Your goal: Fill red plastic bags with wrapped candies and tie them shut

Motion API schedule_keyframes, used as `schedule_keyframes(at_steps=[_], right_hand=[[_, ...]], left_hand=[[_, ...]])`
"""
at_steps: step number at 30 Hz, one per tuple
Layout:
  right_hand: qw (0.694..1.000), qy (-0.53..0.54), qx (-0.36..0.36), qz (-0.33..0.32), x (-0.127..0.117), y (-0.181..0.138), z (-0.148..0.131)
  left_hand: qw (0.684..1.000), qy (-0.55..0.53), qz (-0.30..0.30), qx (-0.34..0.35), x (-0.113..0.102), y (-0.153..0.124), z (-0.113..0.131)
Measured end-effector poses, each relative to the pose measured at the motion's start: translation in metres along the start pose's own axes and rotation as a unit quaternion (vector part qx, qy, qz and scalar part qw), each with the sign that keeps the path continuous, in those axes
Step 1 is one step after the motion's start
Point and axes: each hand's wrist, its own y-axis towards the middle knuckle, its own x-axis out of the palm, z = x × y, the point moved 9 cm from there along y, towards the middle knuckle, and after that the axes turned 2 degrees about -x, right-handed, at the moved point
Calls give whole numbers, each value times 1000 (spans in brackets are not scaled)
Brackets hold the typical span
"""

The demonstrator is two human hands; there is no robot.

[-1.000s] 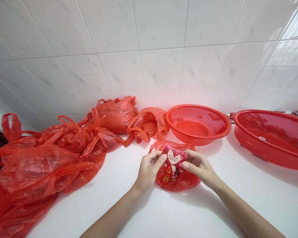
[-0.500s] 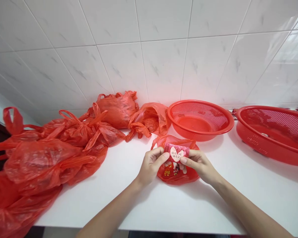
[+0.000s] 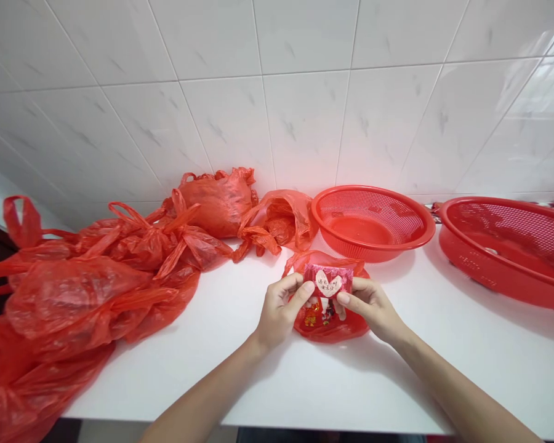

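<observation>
Between my two hands is a small red and pink wrapped packet (image 3: pixel 329 281) with a pale heart and dark writing on its front. My left hand (image 3: pixel 281 307) pinches its left end between thumb and fingers. At the packet's right end, my right hand (image 3: pixel 373 306) grips it the same way. Just below and behind it lies an open red plastic bag (image 3: pixel 335 332) on the white table. Small gold, white and dark printed pieces show in the bag's mouth, partly covered by the packet and my fingers.
Several knotted red plastic bags (image 3: pixel 83 295) are heaped along the left. An opened red bag (image 3: pixel 295 215) sits by the tiled wall. Right of it stands a red mesh basket (image 3: pixel 373 249), with a larger red basket (image 3: pixel 503 271) at the far right. The white table's front edge (image 3: pixel 258 426) runs below.
The packet has tilted slightly and risen a little in my fingers. Both hands keep their hold, and the bags and baskets stay where they were.
</observation>
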Motion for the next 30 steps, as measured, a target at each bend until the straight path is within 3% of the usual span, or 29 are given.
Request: schedule_keyframes(at_steps=[8,30], right_hand=[[999,35,3,-8,2,1,1],[1000,10,25,5,-3,0,3]], left_hand=[[1000,-18,3,-3,-1,1,1],[1000,10,-2,-22,0,2,-10]])
